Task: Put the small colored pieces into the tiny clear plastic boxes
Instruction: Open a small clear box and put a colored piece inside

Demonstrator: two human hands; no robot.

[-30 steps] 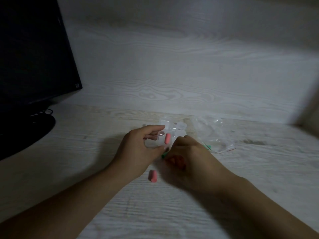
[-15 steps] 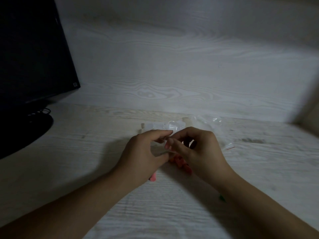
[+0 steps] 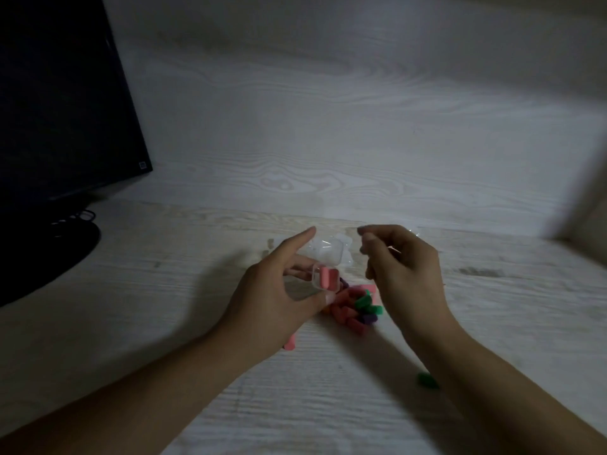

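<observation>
My left hand grips a tiny clear plastic box between thumb and fingers, with pink pieces showing inside it. My right hand hovers to the right of the box, fingers loosely curled, nothing visible in it. A pile of small colored pieces, pink, green and purple, lies on the desk between my hands. One pink piece peeks out under my left wrist. A green piece lies apart beside my right forearm. More clear boxes sit behind my left fingers.
A dark monitor with its round stand and cables occupies the left. A clear plastic bag lies behind my right hand. The pale wood desk meets a wall panel behind.
My hands have parted. The right hand lifted away to the right, uncovering the colored pile, and the left now holds the clear box with pink pieces tilted toward me.
</observation>
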